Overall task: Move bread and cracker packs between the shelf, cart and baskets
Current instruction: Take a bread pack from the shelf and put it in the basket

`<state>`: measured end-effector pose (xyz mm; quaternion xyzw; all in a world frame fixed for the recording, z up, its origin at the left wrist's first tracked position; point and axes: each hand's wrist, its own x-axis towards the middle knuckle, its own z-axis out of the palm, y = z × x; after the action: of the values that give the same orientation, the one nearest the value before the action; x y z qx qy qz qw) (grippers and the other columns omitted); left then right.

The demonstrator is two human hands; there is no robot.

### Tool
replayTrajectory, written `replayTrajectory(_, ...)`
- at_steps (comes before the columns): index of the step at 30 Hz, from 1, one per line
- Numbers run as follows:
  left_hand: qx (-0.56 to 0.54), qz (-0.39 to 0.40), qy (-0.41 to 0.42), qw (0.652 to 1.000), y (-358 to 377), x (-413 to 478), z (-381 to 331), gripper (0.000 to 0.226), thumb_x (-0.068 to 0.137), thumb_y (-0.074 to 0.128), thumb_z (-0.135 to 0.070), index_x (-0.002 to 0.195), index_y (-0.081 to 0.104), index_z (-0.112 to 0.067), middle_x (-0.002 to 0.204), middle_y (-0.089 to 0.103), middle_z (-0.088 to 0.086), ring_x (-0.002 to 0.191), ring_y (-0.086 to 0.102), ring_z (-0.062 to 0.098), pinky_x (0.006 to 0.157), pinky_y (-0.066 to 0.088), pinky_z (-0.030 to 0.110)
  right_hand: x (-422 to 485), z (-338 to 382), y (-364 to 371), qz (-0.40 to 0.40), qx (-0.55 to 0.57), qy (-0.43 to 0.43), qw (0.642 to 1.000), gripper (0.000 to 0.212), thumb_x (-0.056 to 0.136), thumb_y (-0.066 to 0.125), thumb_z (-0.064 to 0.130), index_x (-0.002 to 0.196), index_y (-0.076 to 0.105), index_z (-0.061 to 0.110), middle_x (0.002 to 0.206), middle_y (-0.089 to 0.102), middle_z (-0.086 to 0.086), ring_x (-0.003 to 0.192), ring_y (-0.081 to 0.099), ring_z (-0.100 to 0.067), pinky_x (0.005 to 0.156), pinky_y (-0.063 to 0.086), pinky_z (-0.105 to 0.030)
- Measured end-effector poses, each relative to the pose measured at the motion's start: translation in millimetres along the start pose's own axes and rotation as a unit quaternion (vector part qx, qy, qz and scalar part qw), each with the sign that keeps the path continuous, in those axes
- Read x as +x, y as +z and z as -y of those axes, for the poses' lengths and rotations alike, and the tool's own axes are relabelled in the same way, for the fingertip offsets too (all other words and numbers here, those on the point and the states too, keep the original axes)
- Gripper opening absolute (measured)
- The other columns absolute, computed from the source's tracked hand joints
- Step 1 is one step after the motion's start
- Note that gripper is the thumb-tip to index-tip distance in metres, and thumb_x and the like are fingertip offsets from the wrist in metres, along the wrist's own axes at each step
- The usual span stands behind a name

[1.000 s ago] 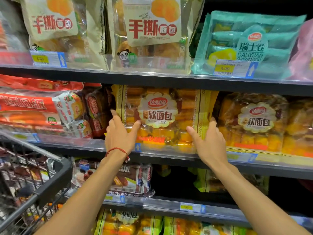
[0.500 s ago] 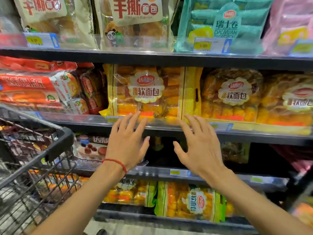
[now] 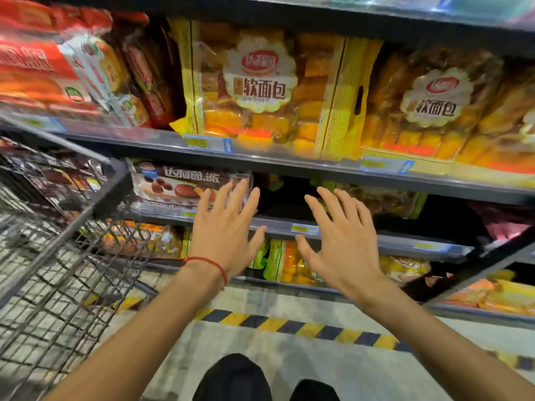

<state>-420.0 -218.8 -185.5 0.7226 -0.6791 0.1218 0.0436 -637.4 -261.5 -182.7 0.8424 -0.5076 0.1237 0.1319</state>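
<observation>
A: What's the step in hand, would you say?

B: A reach for a pack, I'd judge. Both hands are in front of the lower shelf [image 3: 405, 243], by the dark gap between the brown pie pack [image 3: 179, 186] at its left end and a clear-wrapped pack [image 3: 382, 202] further right.

A: How should it be done?

B: One hand at each end of the chosen pack. The wrap looks slippery and the buns soft, so cradle it, don't squeeze. Lift it over the shelf's front edge before swinging it to the cart [image 3: 58, 227] at the left, which has dark packs in it.

A: Are they holding anything?

B: Nothing. The left hand [image 3: 225, 227], with a red string [image 3: 208, 263] at the wrist, is spread wide with straight fingers. Its fingertips overlap the right end of the brown pie pack, but I cannot tell whether they touch it. The right hand [image 3: 344, 241] is splayed the same way, empty, over the shelf's front edge.

A: And the bread?

B: A soft bread pack [image 3: 260, 88] stands upright at the front edge of the middle shelf [image 3: 289, 166], with a second bread pack [image 3: 434, 102] just beside it on the right. More yellow packs [image 3: 289, 264] lie on the bottom shelf.
</observation>
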Motion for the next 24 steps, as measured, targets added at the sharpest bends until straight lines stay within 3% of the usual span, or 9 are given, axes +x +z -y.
replayTrajectory(6, -0.038, 0.056, -0.025, 0.997, -152, -12, 23, 0.072, 0.098, 0.042, -0.060, 0.159, 0.030, -0.023, 0.166, 0.027, 0.008, 0.149, 0.031, 0.033, 0.119, 0.029, 0.053, 19, 9, -137, 0.059, 0.022, -0.037, 0.997, 0.072, 0.094, 0.048, 0.059, 0.156, 0.044, 0.023, 0.163, 0.042, -0.005, 0.151, 0.035, -0.031, 0.124, 0.028, -0.053)
replayTrajectory(9, -0.033, 0.082, -0.030, 0.996, -235, -29, 33, 0.071, 0.101, 0.040, -0.060, 0.161, 0.024, -0.024, 0.168, 0.021, 0.007, 0.152, 0.026, 0.032, 0.120, 0.026, 0.050, 20, 14, -214, 0.034, 0.077, -0.068, 0.994, 0.067, 0.094, 0.057, 0.049, 0.154, 0.049, 0.019, 0.160, 0.046, -0.007, 0.149, 0.039, -0.033, 0.123, 0.028, -0.053)
replayTrajectory(13, -0.037, 0.106, -0.067, 0.991, -324, -71, 43, 0.070, 0.099, 0.044, -0.058, 0.158, 0.032, -0.023, 0.165, 0.030, 0.008, 0.149, 0.030, 0.032, 0.111, 0.038, 0.051, 12, 30, -305, 0.041, 0.101, -0.111, 0.988, 0.067, 0.093, 0.055, 0.048, 0.152, 0.052, 0.017, 0.157, 0.050, -0.009, 0.147, 0.043, -0.034, 0.121, 0.033, -0.054)
replayTrajectory(16, -0.038, 0.132, -0.092, 0.986, -371, -116, 48, 0.069, 0.098, 0.047, -0.055, 0.158, 0.032, -0.023, 0.165, 0.030, 0.007, 0.149, 0.032, 0.033, 0.113, 0.036, 0.052, -7, 52, -355, 0.067, 0.109, -0.147, 0.981, 0.071, 0.093, 0.057, 0.053, 0.154, 0.049, 0.019, 0.159, 0.048, -0.007, 0.149, 0.040, -0.032, 0.123, 0.031, -0.053)
replayTrajectory(21, -0.025, 0.163, -0.153, 0.974, -423, -200, 56, 0.070, 0.098, 0.026, -0.058, 0.158, 0.030, -0.025, 0.164, 0.032, 0.007, 0.148, 0.032, 0.033, 0.117, 0.033, 0.052, -43, 92, -407, 0.043, 0.171, -0.219, 0.960, 0.067, 0.096, 0.057, 0.052, 0.153, 0.051, 0.017, 0.157, 0.050, -0.010, 0.148, 0.041, -0.035, 0.120, 0.032, -0.056)
replayTrajectory(24, -0.021, 0.171, -0.193, 0.966, -437, -253, 64, 0.071, 0.100, 0.032, -0.061, 0.161, 0.021, -0.028, 0.167, 0.025, 0.006, 0.151, 0.028, 0.033, 0.119, 0.030, 0.052, -61, 125, -430, 0.046, 0.186, -0.263, 0.946, 0.066, 0.097, 0.057, 0.051, 0.154, 0.050, 0.018, 0.158, 0.049, -0.008, 0.148, 0.040, -0.034, 0.121, 0.032, -0.056)
